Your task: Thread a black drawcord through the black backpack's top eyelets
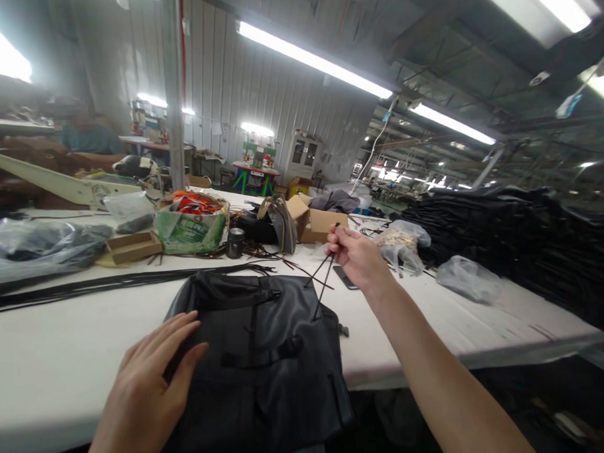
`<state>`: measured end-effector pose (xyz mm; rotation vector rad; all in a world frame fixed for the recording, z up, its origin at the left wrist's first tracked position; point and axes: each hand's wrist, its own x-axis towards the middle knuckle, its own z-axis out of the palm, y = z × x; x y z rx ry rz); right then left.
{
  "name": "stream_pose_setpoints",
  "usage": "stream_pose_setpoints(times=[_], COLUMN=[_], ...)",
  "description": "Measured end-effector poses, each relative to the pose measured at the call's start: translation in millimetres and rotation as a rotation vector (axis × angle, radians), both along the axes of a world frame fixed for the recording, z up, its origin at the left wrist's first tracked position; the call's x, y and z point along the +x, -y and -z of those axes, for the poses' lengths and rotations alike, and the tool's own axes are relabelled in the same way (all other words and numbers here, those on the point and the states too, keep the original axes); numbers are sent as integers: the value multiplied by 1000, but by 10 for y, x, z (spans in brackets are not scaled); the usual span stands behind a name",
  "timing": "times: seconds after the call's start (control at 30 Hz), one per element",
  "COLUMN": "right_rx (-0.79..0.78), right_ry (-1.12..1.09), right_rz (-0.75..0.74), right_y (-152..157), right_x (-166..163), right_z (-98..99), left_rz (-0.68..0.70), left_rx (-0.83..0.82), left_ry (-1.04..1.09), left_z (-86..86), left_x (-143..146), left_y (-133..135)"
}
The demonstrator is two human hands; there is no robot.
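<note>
A black bag (260,362) lies flat on the white table (62,357), hanging partly over the near edge. My left hand (149,387) rests flat on the bag's left side, fingers spread. My right hand (358,254) is raised beyond the bag's far right corner and pinches thin black cords (321,279) that run down to the bag.
Long black strips (109,283) lie across the table behind the bag. Farther back are a green bag of orange items (192,224), cardboard boxes (314,222), a small black can (236,243), plastic bags (33,248) and a phone (345,278). A tall stack of black material (523,237) fills the right.
</note>
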<state>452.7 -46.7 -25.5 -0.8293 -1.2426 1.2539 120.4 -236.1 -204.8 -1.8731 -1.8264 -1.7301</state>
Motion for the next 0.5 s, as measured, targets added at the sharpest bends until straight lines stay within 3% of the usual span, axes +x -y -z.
stream_pose_setpoints(times=[0.1,0.2,0.27,0.33,0.43,0.5], right_rx=[111,168,165,193,113,64], right_ry=[1,305,653,863,1024,1001], right_rz=[45,-12,-149,-174,-90,-57], right_y=[35,175,289,358,321,239], right_x=[-72,-238,-329,-336,-161,10], right_z=[-17,280,665,1154,1921,2335], left_rz=[-68,-53,-43,-46,-55,-35], left_rx=[-70,-176,-236,-291,-361,-387], left_ry=[76,232,322,405,505,552], left_z=[-34,1,46,81,87,84], left_x=[-259,-427,-530,-659,-944,-1197], left_y=[113,179,202,211,177,112])
